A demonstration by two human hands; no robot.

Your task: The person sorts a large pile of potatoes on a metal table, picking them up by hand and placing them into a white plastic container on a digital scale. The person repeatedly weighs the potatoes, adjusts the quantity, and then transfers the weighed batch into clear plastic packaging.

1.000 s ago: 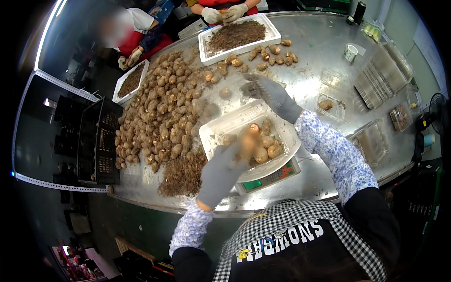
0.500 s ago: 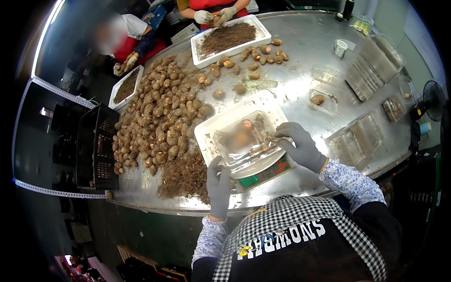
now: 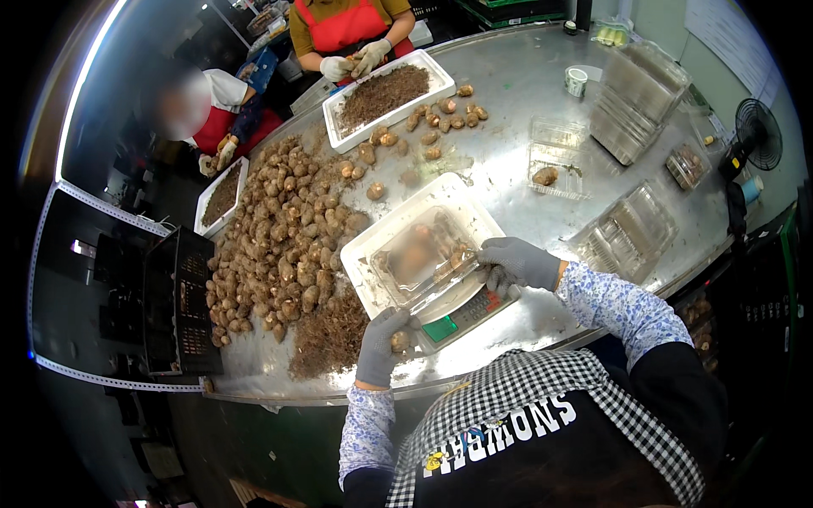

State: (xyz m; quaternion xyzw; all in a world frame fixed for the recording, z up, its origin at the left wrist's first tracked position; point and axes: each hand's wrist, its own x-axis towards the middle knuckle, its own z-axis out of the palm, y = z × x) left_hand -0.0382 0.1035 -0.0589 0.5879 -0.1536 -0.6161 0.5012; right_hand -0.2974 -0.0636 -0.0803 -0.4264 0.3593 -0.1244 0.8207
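Observation:
A clear plastic clamshell (image 3: pixel 419 267) holding tubers, partly blurred, lies in a white tray (image 3: pixel 360 262) on a scale with a green display (image 3: pixel 443 328). My right hand (image 3: pixel 515 264), in a grey glove, has its fingers curled on the container's right edge. At its near-left corner, the bent fingers of my gloved left hand (image 3: pixel 381 339) grip the edge, with a loose tuber (image 3: pixel 400 342) beside them. A large heap of brown tubers (image 3: pixel 279 220) lies to the left, above a pile of fibrous scraps (image 3: pixel 330 339).
Two co-workers (image 3: pixel 351 25) in red aprons (image 3: pixel 222 127) work across the metal table (image 3: pixel 483 85) at white foam trays (image 3: pixel 334 127). A black crate (image 3: pixel 174 300) stands left. Stacked clamshells (image 3: pixel 635 93), more containers (image 3: pixel 627 229), a cup (image 3: pixel 576 81) and a fan (image 3: pixel 758 131) are right.
My right hand has come down from beyond the tray to the container's right edge. A clear lid now covers the tubers. My left hand has moved to the near-left corner.

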